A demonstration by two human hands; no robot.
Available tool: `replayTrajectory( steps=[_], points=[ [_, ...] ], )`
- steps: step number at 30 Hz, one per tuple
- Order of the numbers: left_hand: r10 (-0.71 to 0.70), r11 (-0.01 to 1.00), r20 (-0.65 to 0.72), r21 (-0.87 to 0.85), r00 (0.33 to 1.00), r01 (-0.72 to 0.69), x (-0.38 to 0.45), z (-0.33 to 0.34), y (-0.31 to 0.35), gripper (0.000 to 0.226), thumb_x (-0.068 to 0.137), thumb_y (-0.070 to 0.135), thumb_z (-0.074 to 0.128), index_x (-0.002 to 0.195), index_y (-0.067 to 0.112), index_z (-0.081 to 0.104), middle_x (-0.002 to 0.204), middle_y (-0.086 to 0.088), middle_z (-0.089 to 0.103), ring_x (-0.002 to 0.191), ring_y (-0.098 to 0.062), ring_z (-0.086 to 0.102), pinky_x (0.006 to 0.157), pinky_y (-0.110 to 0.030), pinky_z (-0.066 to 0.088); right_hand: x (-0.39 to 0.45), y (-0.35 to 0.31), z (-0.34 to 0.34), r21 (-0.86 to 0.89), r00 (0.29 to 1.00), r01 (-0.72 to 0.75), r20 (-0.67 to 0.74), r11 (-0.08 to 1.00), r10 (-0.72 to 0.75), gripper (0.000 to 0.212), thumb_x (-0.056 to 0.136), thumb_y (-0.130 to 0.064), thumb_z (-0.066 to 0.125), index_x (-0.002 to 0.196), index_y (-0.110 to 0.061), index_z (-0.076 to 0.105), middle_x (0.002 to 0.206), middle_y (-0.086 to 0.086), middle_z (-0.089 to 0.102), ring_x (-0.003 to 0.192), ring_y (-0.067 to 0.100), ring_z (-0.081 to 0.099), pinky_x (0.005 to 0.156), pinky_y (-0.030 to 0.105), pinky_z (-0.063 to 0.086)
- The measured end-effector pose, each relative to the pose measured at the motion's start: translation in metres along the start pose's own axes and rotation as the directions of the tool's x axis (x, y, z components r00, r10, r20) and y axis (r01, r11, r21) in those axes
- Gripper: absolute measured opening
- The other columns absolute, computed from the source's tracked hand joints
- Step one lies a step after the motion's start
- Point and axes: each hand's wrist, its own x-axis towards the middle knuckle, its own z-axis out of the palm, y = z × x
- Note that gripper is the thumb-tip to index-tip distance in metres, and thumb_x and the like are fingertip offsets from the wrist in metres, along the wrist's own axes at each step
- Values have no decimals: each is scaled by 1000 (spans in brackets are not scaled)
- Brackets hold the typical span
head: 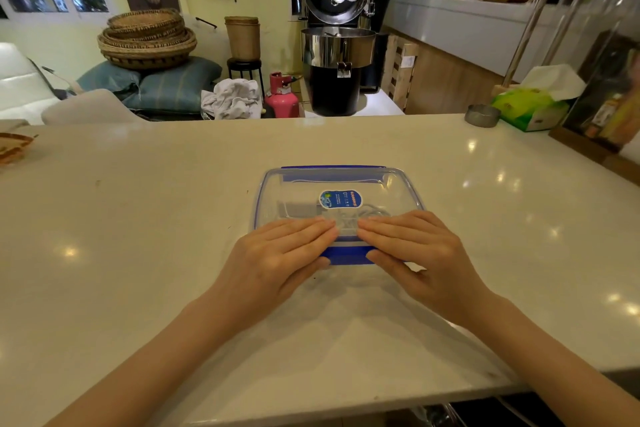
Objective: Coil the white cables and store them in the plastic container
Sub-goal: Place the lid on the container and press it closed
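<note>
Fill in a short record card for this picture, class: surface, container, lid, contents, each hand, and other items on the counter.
surface: pale counter
container: clear plastic container with blue clips, standing on the counter
lid: clear lid on top, bearing a blue label
contents: white cables faintly visible through the lid
left hand: flat on the lid's near edge, thumb by the near blue clip
right hand: likewise, pressing down
other items: green tissue box, metal ashtray

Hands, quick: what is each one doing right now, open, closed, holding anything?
Left hand: open, fingers flat on the container lid, thumb at the blue clip; grasping nothing.
Right hand: open, the same, flat on the lid.
</note>
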Motion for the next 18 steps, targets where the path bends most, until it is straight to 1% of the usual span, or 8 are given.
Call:
replayTrajectory(
  steps=[5, 8, 12, 15, 18],
  points=[
    [-66, 993, -10, -103, 998, 64, 2, 0, 1, 32, 91, 29, 48, 108, 11, 68, 112, 0, 68, 104, -12, 64, 89, -25, 49, 0, -1, 3, 19, 999, -11, -31, 1000, 11, 25, 87, -23, 55, 106, -13, 66, 113, -8, 61, 100, 7, 58, 82, 30, 47],
    [-85, 988, 5, -126, 996, 85, 3, -2, 1, 33, 91, 32, 46, 107, 13, 68, 111, 1, 69, 104, -10, 63, 90, -22, 48, 0, -1, 3, 28, 999, -6, -37, 1000, 7, 24, 87, -22, 55, 105, -12, 67, 112, -8, 61, 99, 7, 59, 81, 30, 47],
    [-118, 980, -6, -163, 993, 115, 5, -2, 2, 35, 92, 33, 44, 105, 12, 69, 109, 1, 70, 102, -10, 64, 88, -23, 49, 0, 0, 6, 32, 998, -14, -67, 999, 16, 23, 88, -21, 54, 101, -11, 69, 110, -8, 62, 95, 8, 59, 78, 32, 49],
    [-124, 976, -7, -179, 992, 121, 5, -2, 1, 34, 91, 33, 45, 105, 13, 70, 108, 2, 69, 102, -9, 64, 88, -22, 50, 0, 0, 6, 24, 998, -20, -63, 1000, 22, 24, 89, -23, 53, 101, -11, 69, 109, -9, 61, 94, 9, 59, 79, 31, 49],
    [-139, 973, 24, -184, 990, 141, 6, -4, 1, 32, 88, 33, 49, 104, 15, 70, 107, 3, 70, 101, -8, 64, 86, -22, 50, 1, -1, 4, 37, 997, -49, -56, 998, 51, 23, 87, -24, 55, 100, -12, 70, 107, -9, 64, 93, 8, 60, 78, 31, 49]
  ],
)
